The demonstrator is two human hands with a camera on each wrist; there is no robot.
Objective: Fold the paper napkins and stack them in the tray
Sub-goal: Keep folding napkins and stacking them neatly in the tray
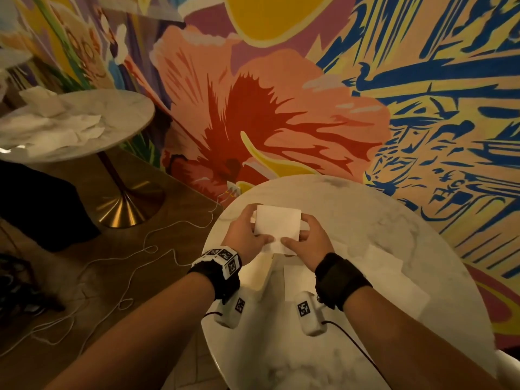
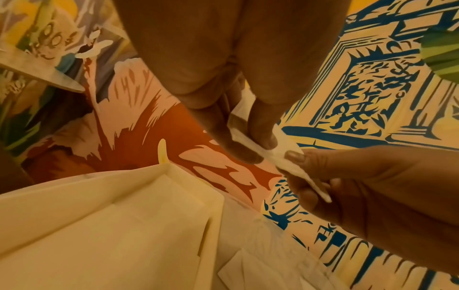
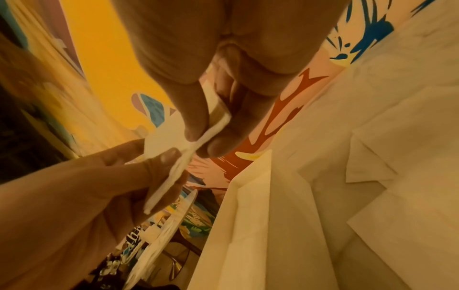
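Above the round white marble table (image 1: pixel 365 237), a person is holding a folded white paper napkin (image 1: pixel 277 224) up in the air with both hands. The left hand (image 1: pixel 244 235) is pinching the napkin's left edge, thumb on the near face and fingers curled behind, and the right hand (image 1: pixel 306 243) is pinching the right edge in the same way, its thumb lying across the lower corner. Seen from the left wrist view, the napkin (image 2: pixel 285 157) is showing edge-on as a thin white strip clamped between the thumbs and fingers of both hands. The right wrist view is showing the same strip (image 3: pixel 174 168), with the left hand (image 3: pixel 99 186) gripping its lower end. Beneath the hands, a pale cream rectangular tray (image 2: pixel 188 194) is sitting on the table with flat napkins inside it, and loose unfolded white napkins (image 1: pixel 385 266) are lying on the marble just to its right. At the far left, a second round marble table (image 1: pixel 126 108) is carrying a heap of crumpled white napkins (image 1: pixel 53 122), well apart from the hands.
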